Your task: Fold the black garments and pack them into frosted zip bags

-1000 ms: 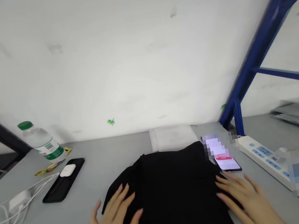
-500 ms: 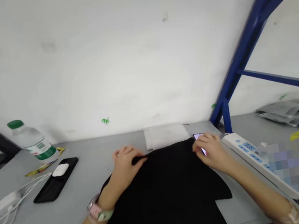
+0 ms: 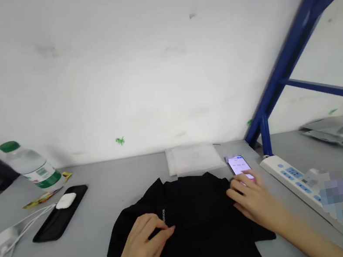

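Observation:
A black short-sleeved shirt (image 3: 205,229) lies on the grey table, its collar end toward the wall and small pale lettering near the left shoulder. My left hand (image 3: 142,246) is over the left part of the chest, thumb and forefinger pinched together at the fabric just below the lettering. At the right shoulder, my right hand (image 3: 250,198) has its fingers curled closed on the edge of the cloth. Right behind that hand, a lit phone (image 3: 238,164) is partly covered by the fingers. The shirt's lower end runs out of view.
Flat white packets (image 3: 195,159) lie against the wall. On the left are a bottle (image 3: 37,167), a black phone-shaped slab (image 3: 52,222) carrying a white earbud case (image 3: 66,200), and a charger with cables (image 3: 2,242). A power strip (image 3: 295,182) and blue frame (image 3: 289,41) stand right.
My left hand has come down from the shirt's top edge onto its chest. The collar end and lettering now show. My right hand has dropped slightly, and more of the lit phone is visible.

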Motion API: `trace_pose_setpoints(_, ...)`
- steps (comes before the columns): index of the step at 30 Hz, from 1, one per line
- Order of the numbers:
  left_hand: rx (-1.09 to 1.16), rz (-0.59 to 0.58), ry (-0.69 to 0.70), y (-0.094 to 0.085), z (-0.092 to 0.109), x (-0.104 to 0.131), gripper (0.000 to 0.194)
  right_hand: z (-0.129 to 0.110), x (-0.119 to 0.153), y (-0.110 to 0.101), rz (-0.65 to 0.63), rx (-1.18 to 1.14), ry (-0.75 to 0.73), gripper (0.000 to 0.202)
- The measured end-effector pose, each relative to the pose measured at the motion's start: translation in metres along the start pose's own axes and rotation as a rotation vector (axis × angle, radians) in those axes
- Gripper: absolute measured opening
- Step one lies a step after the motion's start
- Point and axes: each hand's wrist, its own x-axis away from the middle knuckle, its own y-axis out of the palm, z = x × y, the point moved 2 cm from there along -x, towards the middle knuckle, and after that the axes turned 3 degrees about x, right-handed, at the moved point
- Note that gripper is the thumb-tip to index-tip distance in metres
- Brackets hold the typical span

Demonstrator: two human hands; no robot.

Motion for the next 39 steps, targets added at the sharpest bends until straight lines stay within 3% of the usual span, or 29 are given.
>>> trace_pose_setpoints(3,-0.011,-0.025,-0.005,0.000,-0.001,0.009,0.028,-0.002,0.030,0.009,0.013,0.088,0.087,0.019)
trace_pose_setpoints(6,-0.044,-0.058,-0.035,-0.002,-0.001,0.013,0.036,-0.003,0.053,0.009,-0.027,-0.056,0.167,0.022)
trace_pose_setpoints(9,-0.089,-0.097,-0.107,-0.003,0.008,0.003,0.033,-0.008,0.055,0.000,-0.026,-0.280,0.254,0.010)
trace_pose_setpoints(11,-0.089,-0.064,-0.135,0.001,0.018,-0.012,0.026,-0.015,0.043,-0.006,0.043,-0.355,0.307,0.008)
trace_pose_setpoints(14,-0.114,-0.017,-0.094,0.022,0.034,-0.035,0.034,-0.033,0.018,-0.003,0.084,-0.354,0.287,0.023)
trace_pose_setpoints(17,-0.239,-0.066,0.001,0.049,0.039,-0.040,0.052,-0.046,0.011,0.013,-0.054,-0.318,0.154,0.049)
trace_pose_setpoints(19,-0.308,-0.094,0.036,0.059,0.037,-0.034,0.057,-0.045,0.020,0.023,-0.121,-0.304,0.154,0.055)
trace_pose_setpoints(22,-0.345,-0.117,0.035,0.060,0.034,-0.025,0.061,-0.037,0.046,0.030,-0.115,-0.289,0.274,0.055)
trace_pose_setpoints(24,-0.306,-0.119,0.005,0.059,0.039,-0.026,0.067,-0.036,0.063,0.031,-0.027,-0.311,0.394,0.047)
trace_pose_setpoints(26,-0.217,-0.125,-0.022,0.063,0.051,-0.034,0.077,-0.038,0.078,0.029,0.106,-0.365,0.597,0.041)
trace_pose_setpoints(28,-0.106,-0.126,-0.048,0.074,0.069,-0.046,0.074,-0.040,0.091,0.026,0.168,-0.430,0.858,0.046)
trace_pose_setpoints(32,0.093,-0.033,-0.190,0.106,0.100,-0.062,0.046,-0.036,0.101,0.020,-0.037,-0.596,1.185,0.063)
trace_pose_setpoints(36,0.177,0.044,-0.279,0.121,0.108,-0.061,0.031,-0.028,0.090,0.015,-0.256,-0.740,1.248,0.055)
trace_pose_setpoints(39,0.175,0.007,-0.244,0.119,0.106,-0.058,0.032,-0.031,0.078,0.014,-0.164,-0.858,1.178,0.049)
